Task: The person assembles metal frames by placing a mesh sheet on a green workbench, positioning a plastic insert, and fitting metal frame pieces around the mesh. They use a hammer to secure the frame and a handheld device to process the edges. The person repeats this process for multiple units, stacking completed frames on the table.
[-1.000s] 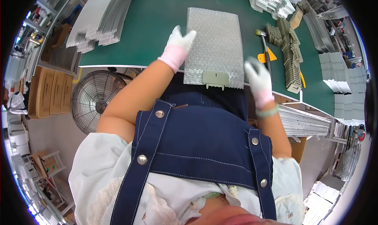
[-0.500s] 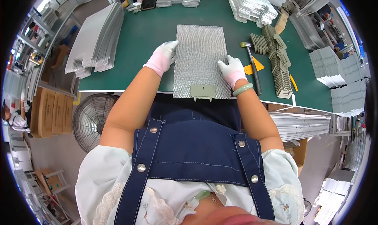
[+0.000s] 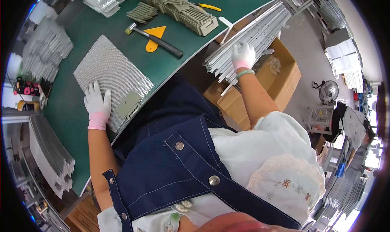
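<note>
A silvery mesh-textured panel [image 3: 111, 65] lies on the green table, with a grey-green plastic clip piece [image 3: 129, 105] at its near edge. My left hand [image 3: 97, 103], in a white glove with a pink cuff, rests on the panel beside the clip piece, fingers outstretched. Off the table's edge to the right, my gloved right hand [image 3: 243, 54] reaches onto a stack of long metal strips [image 3: 260, 29]. Its fingers bend down over the strips, and their tips are hidden, so what they grip does not show.
Beyond the panel lie a hammer [image 3: 156, 41], a yellow scraper [image 3: 151, 45], yellow-handled pliers [image 3: 209, 7] and a row of grey-green clip pieces [image 3: 195, 18]. An open cardboard box [image 3: 286, 75] stands under the strips. Pale panels [image 3: 48, 155] are stacked at the left.
My view has turned to the right. My right hand has left the panel's edge and gone over to the metal strips. My left hand has moved from the panel's side onto its surface.
</note>
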Available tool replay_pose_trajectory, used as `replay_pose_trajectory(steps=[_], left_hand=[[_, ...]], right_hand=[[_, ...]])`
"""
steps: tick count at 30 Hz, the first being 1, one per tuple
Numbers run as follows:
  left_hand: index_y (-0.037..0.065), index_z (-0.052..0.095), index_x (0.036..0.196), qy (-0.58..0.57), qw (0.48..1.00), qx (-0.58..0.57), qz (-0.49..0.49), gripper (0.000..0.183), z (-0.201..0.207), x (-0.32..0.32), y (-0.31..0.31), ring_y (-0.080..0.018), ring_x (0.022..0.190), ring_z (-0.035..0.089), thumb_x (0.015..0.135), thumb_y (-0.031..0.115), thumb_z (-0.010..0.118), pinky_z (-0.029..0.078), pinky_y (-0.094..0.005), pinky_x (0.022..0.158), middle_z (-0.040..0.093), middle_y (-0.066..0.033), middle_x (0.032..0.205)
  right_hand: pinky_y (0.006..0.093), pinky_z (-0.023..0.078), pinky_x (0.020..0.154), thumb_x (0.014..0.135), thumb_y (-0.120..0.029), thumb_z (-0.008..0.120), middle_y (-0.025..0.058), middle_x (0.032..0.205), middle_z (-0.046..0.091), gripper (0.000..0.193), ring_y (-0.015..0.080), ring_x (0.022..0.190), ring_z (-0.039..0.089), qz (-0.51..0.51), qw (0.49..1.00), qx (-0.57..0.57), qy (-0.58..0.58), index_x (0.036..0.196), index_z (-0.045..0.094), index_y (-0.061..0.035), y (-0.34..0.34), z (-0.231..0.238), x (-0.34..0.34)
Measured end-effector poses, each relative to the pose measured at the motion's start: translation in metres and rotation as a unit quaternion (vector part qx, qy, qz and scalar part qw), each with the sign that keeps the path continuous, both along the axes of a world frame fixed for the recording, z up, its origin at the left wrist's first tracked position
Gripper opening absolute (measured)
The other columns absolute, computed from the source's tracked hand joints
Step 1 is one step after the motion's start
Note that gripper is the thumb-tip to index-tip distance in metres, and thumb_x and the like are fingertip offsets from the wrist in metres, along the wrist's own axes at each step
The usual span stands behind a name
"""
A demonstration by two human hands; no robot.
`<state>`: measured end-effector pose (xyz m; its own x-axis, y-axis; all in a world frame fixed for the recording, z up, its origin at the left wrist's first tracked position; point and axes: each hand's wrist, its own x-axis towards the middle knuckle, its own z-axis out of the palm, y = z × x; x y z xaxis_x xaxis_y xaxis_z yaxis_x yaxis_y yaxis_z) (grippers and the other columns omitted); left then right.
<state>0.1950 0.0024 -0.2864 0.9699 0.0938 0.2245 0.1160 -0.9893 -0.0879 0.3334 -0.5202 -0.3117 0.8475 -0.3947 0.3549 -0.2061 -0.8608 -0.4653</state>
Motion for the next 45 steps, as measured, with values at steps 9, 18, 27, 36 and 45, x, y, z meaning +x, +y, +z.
replay_pose_trajectory(steps=[9, 18, 27, 36, 45], left_hand=[[-0.002, 0.045, 0.139, -0.107, 0.992, -0.060, 0.042, 0.065, 0.048, -0.006, -0.023, -0.0491, 0.131, 0.038, 0.093, 0.042, 0.057, 0.029, -0.0533, 0.111, 0.041, -0.0308, 0.143], [-0.001, 0.042, 0.142, -0.091, 0.961, -0.261, -0.006, 0.055, 0.057, -0.032, -0.050, -0.0390, 0.138, 0.034, 0.099, 0.030, 0.052, 0.026, -0.0456, 0.115, 0.039, -0.0264, 0.147], [-0.007, 0.042, 0.141, -0.062, 0.906, -0.419, -0.012, 0.054, 0.066, -0.036, -0.073, -0.0324, 0.136, 0.043, 0.100, 0.027, 0.050, 0.031, -0.0385, 0.113, 0.047, -0.0220, 0.144], [-0.008, 0.044, 0.139, -0.082, 0.878, -0.471, 0.013, 0.052, 0.075, -0.047, -0.078, -0.0305, 0.132, 0.047, 0.101, 0.027, 0.049, 0.033, -0.0375, 0.111, 0.050, -0.0224, 0.141], [-0.008, 0.047, 0.137, -0.060, 0.889, -0.454, -0.007, 0.048, 0.078, -0.054, -0.078, -0.0308, 0.131, 0.049, 0.098, 0.020, 0.050, 0.034, -0.0376, 0.111, 0.053, -0.0221, 0.138]], right_hand=[[0.0389, 0.047, 0.099, 0.077, -0.046, 0.075, 0.0273, 0.123, 0.062, 0.070, 0.0353, 0.117, 0.061, -0.152, 0.909, 0.287, 0.262, 0.122, 0.060, 0.0042, -0.101, -0.117, 0.005], [0.0560, 0.038, 0.106, 0.090, -0.052, 0.059, 0.0186, 0.144, 0.047, 0.075, 0.0355, 0.129, 0.048, -0.208, 0.738, 0.604, 0.217, 0.143, 0.041, -0.0027, -0.122, -0.150, 0.000], [0.0456, 0.045, 0.101, 0.079, -0.041, 0.079, 0.0200, 0.136, 0.054, 0.076, 0.0327, 0.123, 0.053, -0.222, 0.787, 0.520, 0.247, 0.134, 0.050, 0.0039, -0.070, -0.172, 0.002], [0.0320, 0.049, 0.055, 0.094, -0.026, 0.063, 0.0090, 0.077, 0.068, 0.023, 0.0208, 0.059, 0.062, 0.004, 0.652, 0.754, 0.077, 0.091, 0.066, -0.0036, -0.057, -0.021, -0.059], [0.0397, 0.053, 0.087, 0.097, -0.027, 0.053, 0.0183, 0.112, 0.067, 0.039, 0.0307, 0.100, 0.066, 0.099, 0.654, 0.654, 0.367, 0.125, 0.056, 0.0017, -0.009, 0.021, -0.069]])
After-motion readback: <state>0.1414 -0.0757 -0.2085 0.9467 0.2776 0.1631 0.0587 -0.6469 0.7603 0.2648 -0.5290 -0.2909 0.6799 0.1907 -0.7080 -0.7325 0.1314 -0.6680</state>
